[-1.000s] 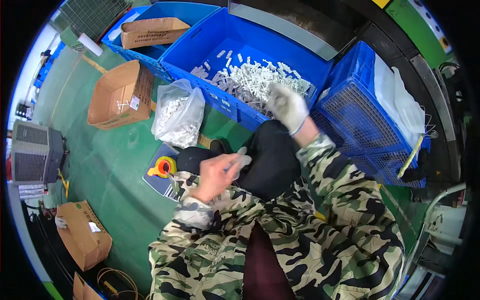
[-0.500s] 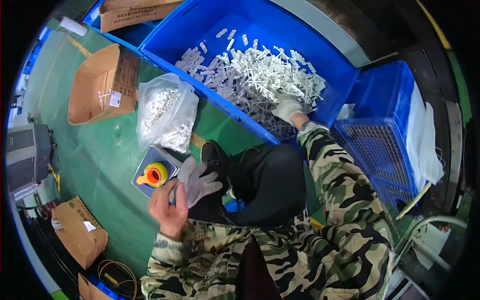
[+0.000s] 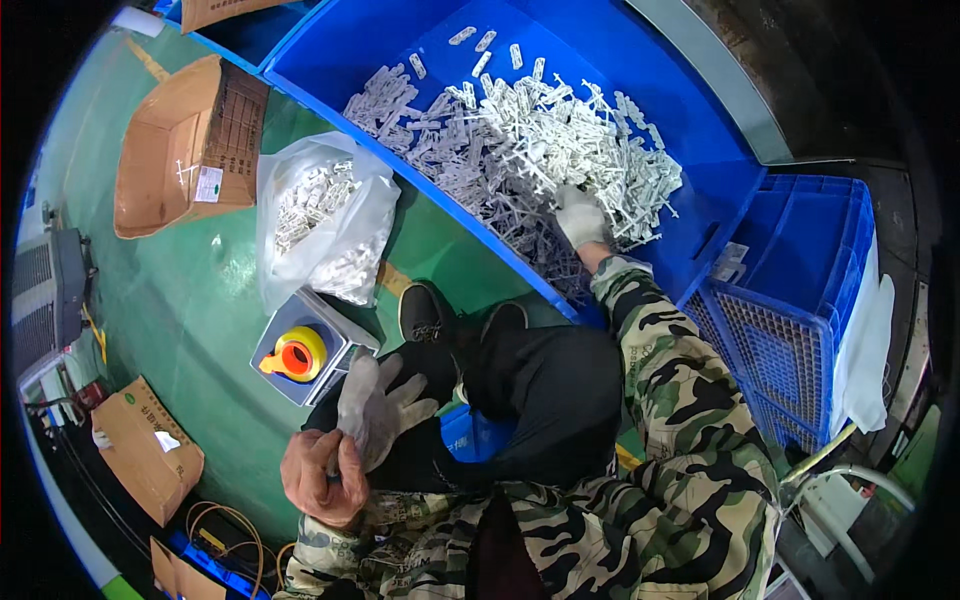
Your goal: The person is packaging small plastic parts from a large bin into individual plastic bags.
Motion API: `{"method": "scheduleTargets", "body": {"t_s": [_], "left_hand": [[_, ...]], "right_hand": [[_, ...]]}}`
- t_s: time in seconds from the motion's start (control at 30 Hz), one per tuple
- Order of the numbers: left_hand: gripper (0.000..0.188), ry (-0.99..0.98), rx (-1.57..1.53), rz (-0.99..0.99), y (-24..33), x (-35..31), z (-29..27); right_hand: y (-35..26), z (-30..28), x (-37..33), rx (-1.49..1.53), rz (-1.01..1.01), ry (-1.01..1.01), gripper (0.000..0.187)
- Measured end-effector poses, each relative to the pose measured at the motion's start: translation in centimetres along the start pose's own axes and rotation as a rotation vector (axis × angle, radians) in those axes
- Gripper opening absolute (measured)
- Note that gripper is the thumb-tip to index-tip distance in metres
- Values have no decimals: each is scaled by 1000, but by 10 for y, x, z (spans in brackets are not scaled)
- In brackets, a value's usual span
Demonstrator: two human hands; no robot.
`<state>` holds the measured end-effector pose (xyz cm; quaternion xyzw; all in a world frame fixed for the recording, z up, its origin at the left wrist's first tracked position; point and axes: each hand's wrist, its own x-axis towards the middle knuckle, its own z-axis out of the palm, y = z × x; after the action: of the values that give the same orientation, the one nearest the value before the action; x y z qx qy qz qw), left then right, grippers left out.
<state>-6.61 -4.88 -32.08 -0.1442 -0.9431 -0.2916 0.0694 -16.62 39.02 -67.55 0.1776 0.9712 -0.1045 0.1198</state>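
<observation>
My left hand (image 3: 325, 477) is bare and pinches the cuff of a pale knitted glove (image 3: 385, 412), whose fingers hang spread above my dark trousers. At the far right, my right hand (image 3: 580, 219) wears a white glove and is pressed against a heap of small white plastic parts (image 3: 545, 135). Its fingers look curled down into the heap; whatever they hold is hidden. The heap lies in a large blue bin (image 3: 330, 62), with a few flat pieces scattered apart from it on the bin's floor.
Left of the bin, a clear plastic bag (image 3: 335, 225) of white parts stands beside an open cardboard box (image 3: 160, 150). A yellow-and-orange tape roll (image 3: 298, 354) sits on a grey scale-like unit (image 3: 345, 340). At right is a blue crate (image 3: 780, 330); another carton (image 3: 150, 450) lies lower left.
The view has shifted a little. My left hand has lowered slightly with the glove, its fingers now more folded over the cuff. My right hand stays at the heap.
</observation>
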Motion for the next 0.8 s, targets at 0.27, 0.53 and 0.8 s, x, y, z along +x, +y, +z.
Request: {"method": "scheduleTargets", "body": {"t_s": [0.27, 0.53, 0.8], "left_hand": [[12, 1, -5, -5, 2, -4, 3], [12, 78, -48, 73, -1, -3, 9], [11, 119, -98, 104, -10, -6, 11]], "right_hand": [[19, -34, -30, 99, -34, 98, 32], [58, -39, -57, -100, -297, 137, 22], [104, -14, -46, -241, -587, -53, 16]]}}
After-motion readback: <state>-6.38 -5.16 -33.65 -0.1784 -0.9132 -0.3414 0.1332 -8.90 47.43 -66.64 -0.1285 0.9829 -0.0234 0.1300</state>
